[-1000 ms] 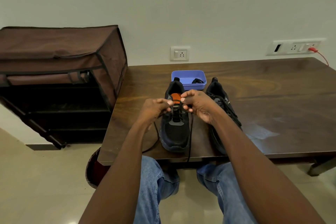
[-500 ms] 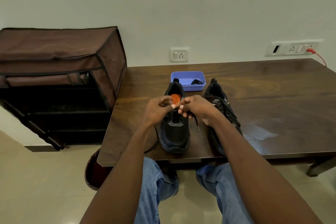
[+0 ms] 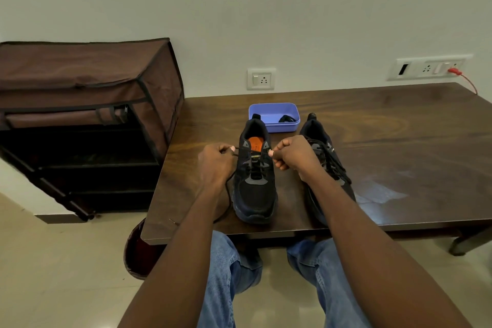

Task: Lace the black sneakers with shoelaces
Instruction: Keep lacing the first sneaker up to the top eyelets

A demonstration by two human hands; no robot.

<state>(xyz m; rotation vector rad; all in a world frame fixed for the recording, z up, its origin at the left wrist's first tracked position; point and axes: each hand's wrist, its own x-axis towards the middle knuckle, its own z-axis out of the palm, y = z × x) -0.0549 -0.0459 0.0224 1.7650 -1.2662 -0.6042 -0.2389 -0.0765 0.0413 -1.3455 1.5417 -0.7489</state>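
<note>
Two black sneakers stand toe-toward-me on the dark wooden table (image 3: 399, 141). The left sneaker (image 3: 254, 194) has an orange insole and a black shoelace (image 3: 228, 194) threaded through its upper eyelets. My left hand (image 3: 215, 165) pinches one end of that lace at the shoe's left side; the slack loops down toward the table's front edge. My right hand (image 3: 292, 157) pinches the other end at the shoe's right side. The right sneaker (image 3: 327, 165) is laced and partly hidden behind my right forearm.
A blue plastic tray (image 3: 274, 117) holding a small black item sits just behind the sneakers. A brown fabric shoe rack (image 3: 80, 120) stands left of the table. Wall sockets and a red cable are on the wall behind. My jeans-clad knees are under the front edge.
My hands, close together over the tongue a moment ago, have moved apart to either side of the left sneaker, drawing the lace ends outward.
</note>
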